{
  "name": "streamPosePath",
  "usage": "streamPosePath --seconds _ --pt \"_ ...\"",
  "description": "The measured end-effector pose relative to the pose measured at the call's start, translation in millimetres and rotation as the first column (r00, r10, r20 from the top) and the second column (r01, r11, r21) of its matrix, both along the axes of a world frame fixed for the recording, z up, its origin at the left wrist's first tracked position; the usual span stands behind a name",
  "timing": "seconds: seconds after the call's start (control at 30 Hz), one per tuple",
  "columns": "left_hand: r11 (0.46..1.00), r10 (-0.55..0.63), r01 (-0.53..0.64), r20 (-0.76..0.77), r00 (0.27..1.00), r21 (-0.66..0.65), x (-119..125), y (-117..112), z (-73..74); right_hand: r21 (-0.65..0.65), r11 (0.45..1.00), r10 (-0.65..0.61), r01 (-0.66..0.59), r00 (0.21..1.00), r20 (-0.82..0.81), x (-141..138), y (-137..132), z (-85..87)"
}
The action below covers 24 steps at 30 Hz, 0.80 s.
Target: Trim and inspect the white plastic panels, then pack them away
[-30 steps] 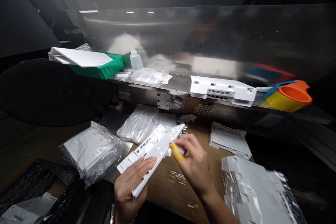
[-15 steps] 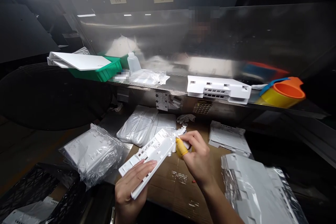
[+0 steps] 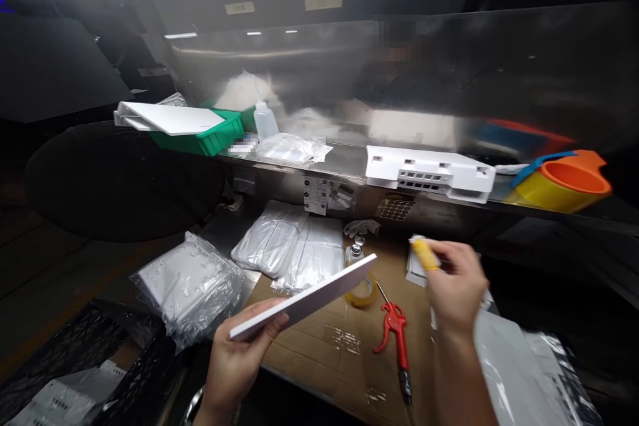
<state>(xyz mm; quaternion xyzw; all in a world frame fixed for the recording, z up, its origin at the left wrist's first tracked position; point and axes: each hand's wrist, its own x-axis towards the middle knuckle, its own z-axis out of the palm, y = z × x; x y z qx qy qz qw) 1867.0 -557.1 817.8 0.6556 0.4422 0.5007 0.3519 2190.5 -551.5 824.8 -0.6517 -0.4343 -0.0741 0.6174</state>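
Left hand (image 3: pixel 237 353) grips the flat white plastic panel (image 3: pixel 309 299) by one end, slanting over brown cardboard (image 3: pixel 319 366)! Right hand (image 3: pixel 458 289) curled, clear of the panel; can't tell if it pinches anything. Red metal-nozzled air gun (image 3: pixel 396 321) lies near the round amber tape roll (image 3: pixel 370 297); slotted white plastic housing (image 3: pixel 432 172) on the metal shelf (image 3: pixel 347 163) behind!
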Motion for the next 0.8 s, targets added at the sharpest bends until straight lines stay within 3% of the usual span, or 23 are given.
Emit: streamPosePath --seconds 0.1,0.17,0.27,0.33,0.37,0.43,0.5,0.57,0.6,0.67,0.73,0.8 --pt "0.990 -0.018 0.036 0.134 0.991 -0.133 -1.4 3.7 8.8 0.104 0.979 -0.155 0.173 0.975 -0.157 21.5 -16.1 12.4" --pt "0.989 -0.027 0.050 0.160 0.987 -0.142 -1.4 5.9 12.8 0.152 0.973 -0.124 0.172 0.951 -0.282 18.7 -27.2 20.4" --pt "0.990 -0.033 0.053 0.149 0.988 -0.132 0.1 7.8 16.7 0.142 0.989 0.023 0.046 0.890 -0.455 -0.3 -38.6 26.3" --pt "0.992 -0.050 0.064 0.130 0.990 -0.105 1.7 8.2 18.8 0.104 0.983 0.184 -0.152 0.818 -0.544 -19.4 -43.6 27.6" --pt "0.994 -0.064 0.075 0.117 0.991 -0.086 2.6 8.4 20.0 0.079 0.955 0.277 -0.285 0.769 -0.575 -30.7 -45.6 28.2" --pt "0.995 -0.092 0.095 0.077 0.993 -0.043 3.6 9.2 23.1 0.043 0.833 0.455 -0.552 0.637 -0.622 -55.3 -48.4 29.7" --pt "0.990 -0.143 0.143 0.008 0.990 -0.006 3.2 11.1 26.4 0.022 0.669 0.576 -0.743 0.499 -0.648 -79.0 -48.2 30.7" --pt "0.971 -0.238 0.238 -0.072 0.969 -0.005 0.9 14.3 27.7 -0.005 0.536 0.654 -0.844 0.419 -0.630 -96.9 -44.4 28.7" --pt "0.957 -0.290 0.290 -0.118 0.950 -0.010 -0.7 16.4 26.8 -0.022 0.498 0.680 -0.867 0.406 -0.611 -103.0 -41.7 26.0" --pt "0.956 -0.288 0.294 -0.189 0.939 0.007 -3.6 20.5 21.5 -0.036 0.505 0.699 -0.863 0.433 -0.569 -110.2 -36.4 16.8" --pt "0.995 -0.081 0.087 -0.112 0.990 0.051 -4.6 23.9 13.5 -0.001 0.595 0.668 -0.804 0.495 -0.556 -113.8 -33.4 3.8" --pt "0.988 0.150 -0.145 0.149 0.977 -0.045 -2.6 26.3 7.8 0.038 0.674 0.638 -0.738 0.555 -0.533 -116.5 -33.4 -10.1"
